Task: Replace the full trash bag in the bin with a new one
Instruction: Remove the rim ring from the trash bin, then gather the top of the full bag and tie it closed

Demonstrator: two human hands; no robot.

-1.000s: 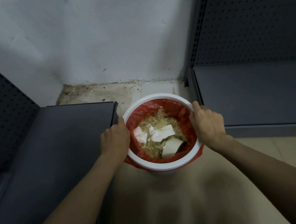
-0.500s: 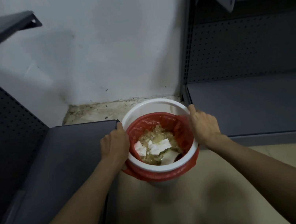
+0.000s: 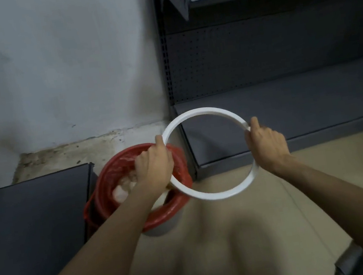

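Both hands grip the white ring, left hand and right hand on opposite sides, holding it up and right of the bin, whose red bag sits nearer the left hand.

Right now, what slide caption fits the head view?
Both hands hold the white ring beside the red-bagged bin.

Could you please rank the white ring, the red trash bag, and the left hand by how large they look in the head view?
1. white ring, though it is held nearer the camera
2. red trash bag, close to the ring and partly hidden, so unsure
3. left hand
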